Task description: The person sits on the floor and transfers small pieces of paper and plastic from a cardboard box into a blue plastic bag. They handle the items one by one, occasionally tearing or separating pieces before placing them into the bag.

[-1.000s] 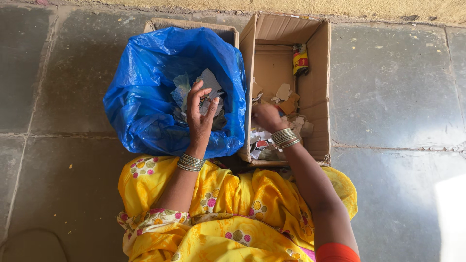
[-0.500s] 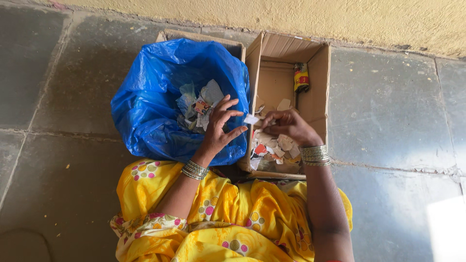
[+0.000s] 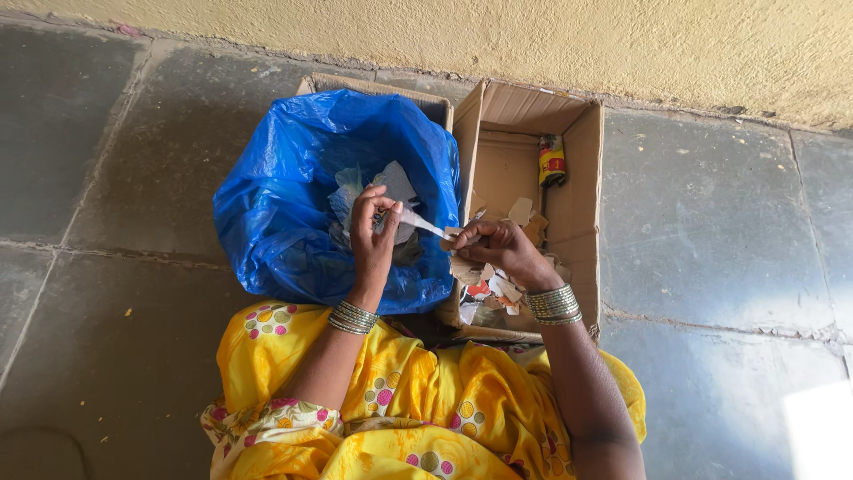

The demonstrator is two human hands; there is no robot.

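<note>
Grey stone floor (image 3: 711, 204) runs to a yellow wall. A thin white paper strip (image 3: 419, 223) is stretched between both hands, above the seam where the blue bag (image 3: 275, 196) meets the cardboard box (image 3: 582, 178). Left hand (image 3: 369, 236) fingers pinch its left end; right hand (image 3: 498, 249) fingers pinch the right. Pulled unevenly, it may well tear and drop between the two containers.

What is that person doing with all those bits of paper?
A person in yellow sits on the floor. The left hand and right hand each pinch one end of a white strip stretched between them. The strip spans from above a blue bag holding scraps to an open cardboard box of torn pieces.
</note>
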